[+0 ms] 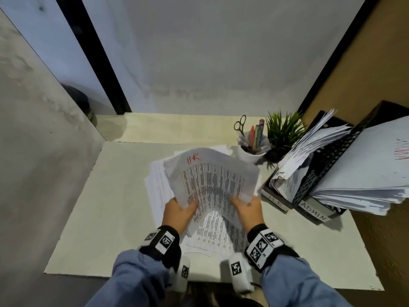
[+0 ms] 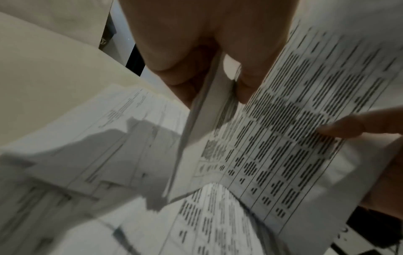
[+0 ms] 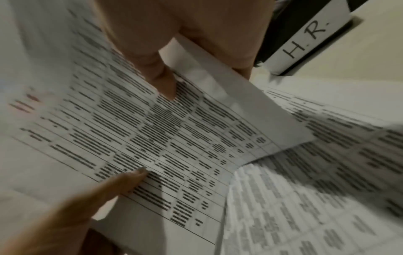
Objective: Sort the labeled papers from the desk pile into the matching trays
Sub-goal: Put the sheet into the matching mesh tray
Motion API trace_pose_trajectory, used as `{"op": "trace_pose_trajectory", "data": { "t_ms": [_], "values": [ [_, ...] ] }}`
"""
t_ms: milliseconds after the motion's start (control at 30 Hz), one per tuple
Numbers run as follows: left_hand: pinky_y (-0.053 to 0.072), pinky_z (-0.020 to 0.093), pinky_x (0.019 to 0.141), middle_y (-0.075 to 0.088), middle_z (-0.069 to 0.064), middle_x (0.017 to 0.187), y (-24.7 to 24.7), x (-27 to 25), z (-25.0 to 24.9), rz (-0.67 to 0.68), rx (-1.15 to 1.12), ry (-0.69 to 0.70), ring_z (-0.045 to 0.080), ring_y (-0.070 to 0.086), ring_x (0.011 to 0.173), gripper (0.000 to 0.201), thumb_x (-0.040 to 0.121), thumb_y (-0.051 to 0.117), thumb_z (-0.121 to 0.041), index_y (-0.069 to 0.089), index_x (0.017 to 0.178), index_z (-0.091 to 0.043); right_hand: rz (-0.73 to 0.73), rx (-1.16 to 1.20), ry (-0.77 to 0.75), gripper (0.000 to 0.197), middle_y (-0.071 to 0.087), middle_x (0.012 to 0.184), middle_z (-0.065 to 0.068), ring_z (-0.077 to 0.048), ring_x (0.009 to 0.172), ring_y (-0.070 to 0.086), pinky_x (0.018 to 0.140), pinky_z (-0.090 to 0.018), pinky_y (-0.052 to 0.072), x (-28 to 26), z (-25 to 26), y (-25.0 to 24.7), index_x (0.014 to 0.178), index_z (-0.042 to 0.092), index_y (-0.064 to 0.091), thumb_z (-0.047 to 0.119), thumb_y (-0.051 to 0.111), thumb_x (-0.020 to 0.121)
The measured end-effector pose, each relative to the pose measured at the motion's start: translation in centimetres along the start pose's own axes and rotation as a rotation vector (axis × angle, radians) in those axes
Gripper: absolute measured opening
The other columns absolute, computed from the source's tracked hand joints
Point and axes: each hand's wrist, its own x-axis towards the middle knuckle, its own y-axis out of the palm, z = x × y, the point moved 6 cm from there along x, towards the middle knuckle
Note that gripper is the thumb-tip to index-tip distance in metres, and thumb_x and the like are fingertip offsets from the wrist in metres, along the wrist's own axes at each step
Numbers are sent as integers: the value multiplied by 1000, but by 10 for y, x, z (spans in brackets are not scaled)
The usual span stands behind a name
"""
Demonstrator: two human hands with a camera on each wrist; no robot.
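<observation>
A printed sheet marked "HR" in red (image 1: 212, 176) is lifted off the desk pile (image 1: 158, 189) and bows upward between both hands. My left hand (image 1: 183, 209) pinches its near left edge, thumb on top (image 2: 246, 81). My right hand (image 1: 243, 206) pinches the near right edge, thumb on the print (image 3: 165, 82). The same sheet fills the wrist views (image 2: 294, 138) (image 3: 152, 138). To the right stand two black trays: one labelled H.R. (image 1: 275, 201) (image 3: 305, 39), one labelled ADMIN (image 1: 314, 212), both stuffed with papers.
A white cup with pens and scissors (image 1: 251, 149) and a small green plant (image 1: 284, 131) stand behind the pile, left of the trays. More printed sheets lie under my hands (image 1: 212, 235). Bare desk (image 1: 93, 218) extends to the left; walls close in left and behind.
</observation>
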Motion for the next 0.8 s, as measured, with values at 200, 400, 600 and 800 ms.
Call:
{"op": "trace_pose_trajectory", "data": {
  "t_ms": [200, 400, 600, 800],
  "values": [
    [54, 33, 80, 72, -3, 95, -8, 7, -53, -73, -90, 187, 17, 68, 92, 14, 86, 65, -21, 66, 99, -26, -9, -68, -218, 14, 63, 75, 2, -5, 70, 62, 67, -28, 55, 1, 53, -13, 79, 15, 62, 6, 58, 89],
    [57, 46, 63, 69, 17, 83, 4, 10, -168, -28, 90, 516, 30, 66, 69, 14, 85, 63, -16, 66, 89, -29, -530, -203, -271, 98, 23, 150, -8, -22, 135, 29, 106, -32, 30, 29, 114, -88, 149, 21, 17, 50, 72, 74],
    [39, 18, 52, 57, -4, 67, 60, 15, -235, 50, 624, 743, 15, 54, 59, 7, 85, 57, -16, 61, 91, -15, -484, 59, 326, 92, 58, 118, -18, -32, 101, 58, 91, -42, 48, 86, 63, -129, 134, -1, 42, 46, 77, 63],
    [46, 26, 61, 58, 1, 76, 125, 15, -268, 171, 879, 848, 19, 56, 70, 12, 86, 53, -17, 57, 95, -10, -461, -44, 135, 10, 45, 65, -7, -24, 61, 44, 56, -26, 33, 95, 77, -158, 88, 2, 52, -1, 45, 81]
  ]
}}
